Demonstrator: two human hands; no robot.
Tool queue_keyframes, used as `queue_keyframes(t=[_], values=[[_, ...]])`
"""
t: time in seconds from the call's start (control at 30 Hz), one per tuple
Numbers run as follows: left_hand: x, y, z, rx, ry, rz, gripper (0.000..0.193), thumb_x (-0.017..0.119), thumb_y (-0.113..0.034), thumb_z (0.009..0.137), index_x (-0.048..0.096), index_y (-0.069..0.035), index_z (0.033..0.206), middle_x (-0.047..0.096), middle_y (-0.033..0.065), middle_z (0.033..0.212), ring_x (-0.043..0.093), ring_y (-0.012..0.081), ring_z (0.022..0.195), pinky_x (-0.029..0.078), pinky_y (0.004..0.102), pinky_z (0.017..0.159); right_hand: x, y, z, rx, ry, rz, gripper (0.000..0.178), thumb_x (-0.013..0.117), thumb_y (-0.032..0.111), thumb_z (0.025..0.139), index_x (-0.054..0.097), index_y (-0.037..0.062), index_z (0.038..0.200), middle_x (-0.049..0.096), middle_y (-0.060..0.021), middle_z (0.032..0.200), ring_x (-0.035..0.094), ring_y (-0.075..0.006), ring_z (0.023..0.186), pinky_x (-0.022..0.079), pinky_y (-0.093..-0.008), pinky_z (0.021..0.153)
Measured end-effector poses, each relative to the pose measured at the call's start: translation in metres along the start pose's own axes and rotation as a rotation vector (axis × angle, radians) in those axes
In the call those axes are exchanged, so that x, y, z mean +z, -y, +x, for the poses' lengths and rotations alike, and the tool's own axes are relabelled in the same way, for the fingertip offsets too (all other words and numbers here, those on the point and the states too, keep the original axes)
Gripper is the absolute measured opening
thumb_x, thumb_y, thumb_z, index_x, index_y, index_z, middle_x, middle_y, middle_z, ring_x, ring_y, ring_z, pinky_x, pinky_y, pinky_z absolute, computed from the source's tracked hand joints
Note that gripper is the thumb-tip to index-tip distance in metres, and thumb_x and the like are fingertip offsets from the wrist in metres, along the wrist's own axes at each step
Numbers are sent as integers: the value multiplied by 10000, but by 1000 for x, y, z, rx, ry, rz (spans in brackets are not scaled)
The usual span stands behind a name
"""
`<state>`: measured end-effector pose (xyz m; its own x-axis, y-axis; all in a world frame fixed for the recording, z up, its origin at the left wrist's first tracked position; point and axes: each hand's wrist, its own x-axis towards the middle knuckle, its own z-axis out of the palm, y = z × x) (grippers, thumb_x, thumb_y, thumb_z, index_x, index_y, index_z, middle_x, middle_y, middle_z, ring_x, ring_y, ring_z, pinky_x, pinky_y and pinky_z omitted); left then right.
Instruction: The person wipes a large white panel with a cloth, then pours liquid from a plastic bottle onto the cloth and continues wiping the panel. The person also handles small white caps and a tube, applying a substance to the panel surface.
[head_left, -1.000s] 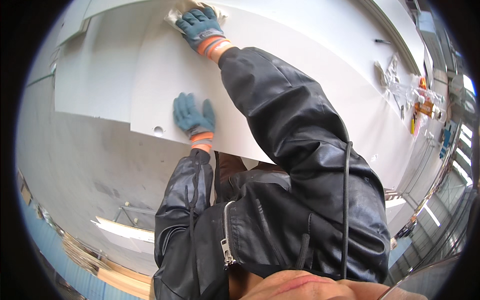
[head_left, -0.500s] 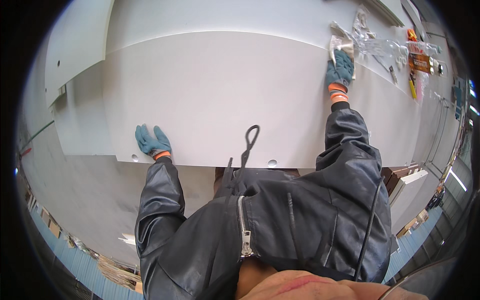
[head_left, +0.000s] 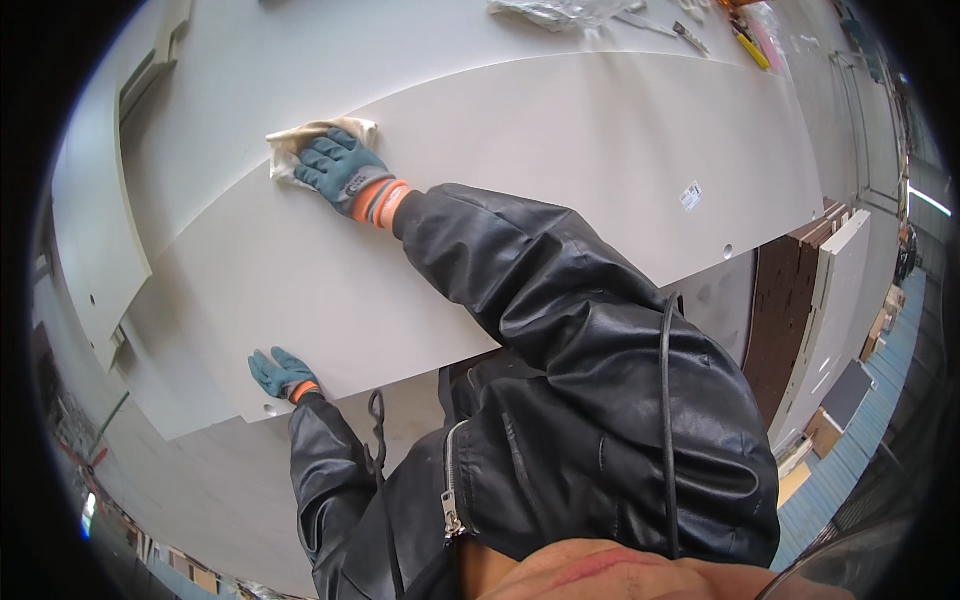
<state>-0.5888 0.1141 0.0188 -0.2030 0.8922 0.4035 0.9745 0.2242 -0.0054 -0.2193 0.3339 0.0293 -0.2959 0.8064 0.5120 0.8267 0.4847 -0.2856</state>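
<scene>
A large pale grey-white panel (head_left: 480, 170) lies flat before me, with a small round hole near its front edge at each end. My right hand (head_left: 345, 168), in a teal glove with an orange cuff, presses a cream cloth (head_left: 286, 155) onto the panel at its far left edge. Part of the cloth is covered by the fingers. Near the front left corner, my left hand (head_left: 282, 374), gloved alike, rests on the panel with its fingers spread and holds nothing.
Another white panel (head_left: 95, 240) stands out at the left. Crumpled clear plastic (head_left: 565, 10), a brush (head_left: 690, 38) and a yellow-handled tool (head_left: 752, 50) lie along the far side. A small label (head_left: 691, 196) is on the panel's right part. Brown boards (head_left: 785, 310) are stacked at the right.
My right hand has swept the cloth from the far right of the panel across to the far left. My left hand stays at the front left corner. My view has turned.
</scene>
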Motion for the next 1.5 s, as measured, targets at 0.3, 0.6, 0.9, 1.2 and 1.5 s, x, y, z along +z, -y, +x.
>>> queue_keyframes(t=[0.3, 0.6, 0.9, 1.2, 1.5], values=[[-23, -288, 30, 183, -36, -354, 470, 715, -103, 876, 534, 85, 1267, 450, 239, 1421, 576, 337, 1215, 494, 408, 993, -112, -162, -81, 219, -17, -92, 370, 480, 183, 948, 652, 182, 1275, 633, -78, 1312, 559, -240, 1260, 338, -421, 1153], [-61, -592, -37, 272, 147, -550, 504, 693, -239, 893, 562, 49, 1286, 471, 238, 1433, 460, 380, 1344, 363, 479, 1120, -287, -386, -217, 460, 108, -281, 406, 444, 199, 977, 600, 176, 1352, 588, -85, 1385, 519, -264, 1318, 324, -424, 1162], [-54, -599, -50, 337, 78, -279, 523, 655, -345, 924, 589, 43, 1268, 538, 220, 1372, 493, 383, 1283, 381, 483, 1095, -463, -598, -320, 812, 254, -422, 460, 444, 261, 981, 523, 110, 1408, 548, -134, 1410, 494, -295, 1324, 320, -442, 1161], [-28, -631, -59, 303, 160, -461, 554, 629, -353, 945, 555, 70, 1295, 506, 234, 1396, 463, 380, 1312, 373, 470, 1107, -649, -805, -550, 947, -53, -795, 462, 368, 395, 1023, 597, 130, 1325, 585, -132, 1367, 522, -355, 1279, 405, -426, 1091], [-44, -608, -57, 334, 149, -307, 570, 623, -375, 943, 536, 40, 1325, 489, 241, 1413, 450, 391, 1319, 349, 485, 1115, -574, -635, -540, 1219, 33, -721, 374, 500, 323, 982, 646, 97, 1242, 641, -134, 1275, 587, -332, 1197, 451, -426, 1025]])
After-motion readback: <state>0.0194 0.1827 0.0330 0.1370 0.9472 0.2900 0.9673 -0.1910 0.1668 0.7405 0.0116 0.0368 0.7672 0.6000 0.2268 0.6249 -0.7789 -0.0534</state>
